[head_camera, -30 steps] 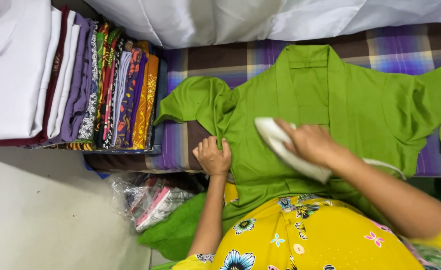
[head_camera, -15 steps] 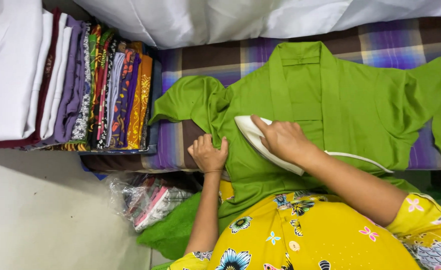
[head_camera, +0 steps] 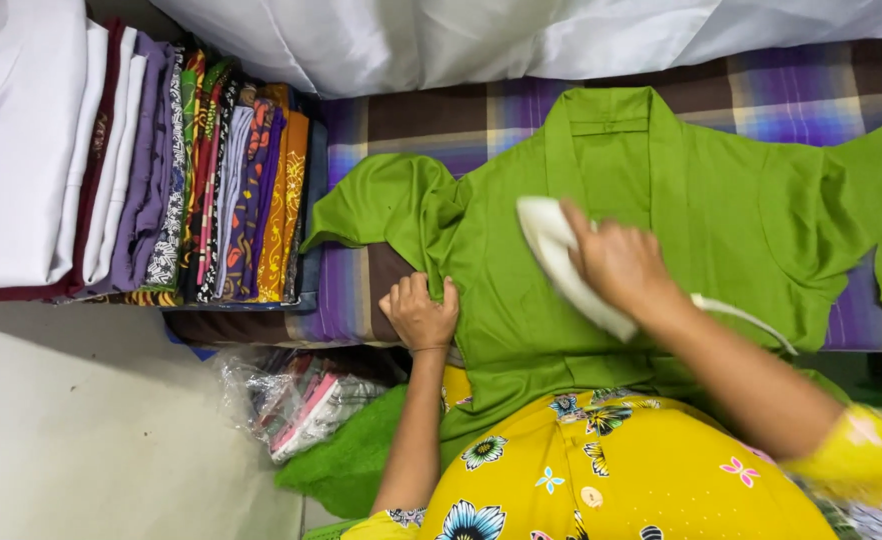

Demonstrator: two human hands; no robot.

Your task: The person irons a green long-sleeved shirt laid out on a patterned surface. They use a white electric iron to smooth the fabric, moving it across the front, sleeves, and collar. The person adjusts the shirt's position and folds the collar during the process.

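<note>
A padded board covered in a plaid cloth [head_camera: 431, 120] of purple, brown and blue runs across the view, with a white sheet [head_camera: 521, 35] bunched along its far edge. On the left end stands a stack of folded fabrics [head_camera: 161, 170], white and maroon at the outside, then lilac, then bright prints in orange, red and green. Below the board, on the pale floor, lies a clear plastic bag [head_camera: 291, 395] with packaged cloth inside.

The green garment [head_camera: 721, 200] is spread flat on the plaid cloth, collar band pointing away from the person, one short sleeve lying out to the left and the other reaching off to the right. Its fabric is a plain, matte leaf green with soft creases near the left sleeve seam, and its lower hem hangs over the near edge of the board.

The right hand [head_camera: 621, 265] is wrapped around the handle of a white iron [head_camera: 561, 260], whose sole rests on the garment's middle, tip aimed toward the collar; a white cord [head_camera: 751, 318] trails from it. The left hand [head_camera: 419, 312] pinches the green cloth at the left side seam, fingers curled on a fold.
</note>
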